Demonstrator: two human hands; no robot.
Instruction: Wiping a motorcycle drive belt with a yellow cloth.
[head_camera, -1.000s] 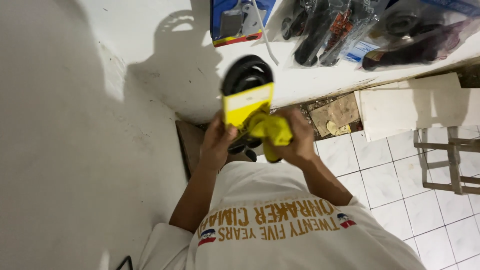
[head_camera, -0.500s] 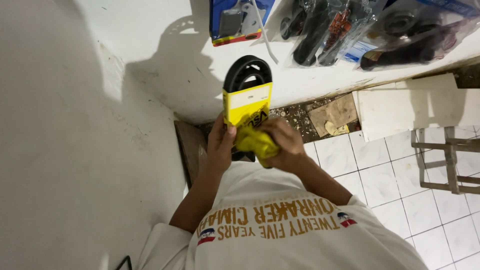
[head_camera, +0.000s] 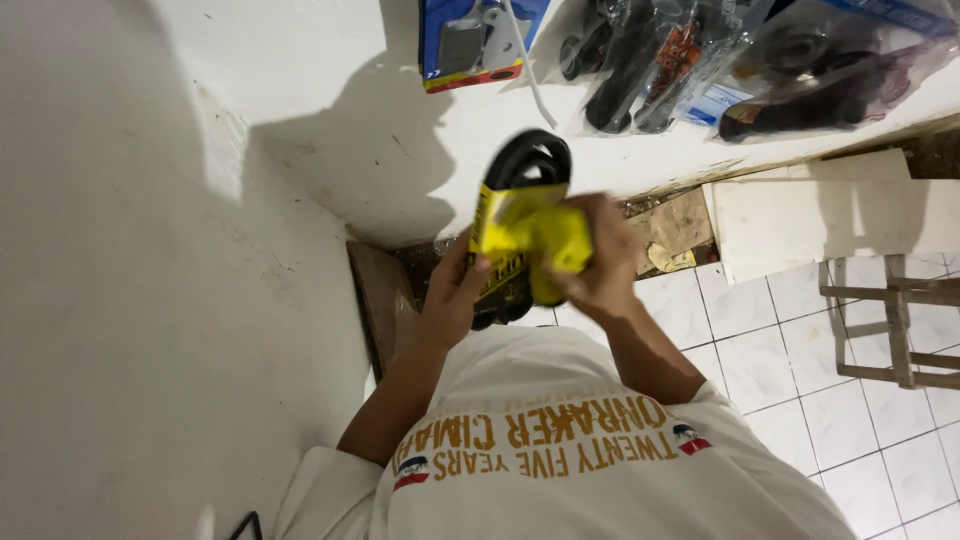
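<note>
Wiping higher now: yellow cloth (head_camera: 545, 235) atop belt (head_camera: 528, 160).

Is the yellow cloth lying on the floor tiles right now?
No, the right hand presses the yellow cloth against the black belt.

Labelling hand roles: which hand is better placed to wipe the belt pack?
Likely the right hand: it presses the yellow cloth on the belt pack; the left hand grips it.

At the frame's centre we see the belt (head_camera: 528, 160) between the left hand (head_camera: 452, 297) and right hand (head_camera: 600, 268), cloth (head_camera: 545, 235) against it; packaged parts (head_camera: 700, 60) hang upper right, a rack (head_camera: 890, 320) stands far right.
</note>
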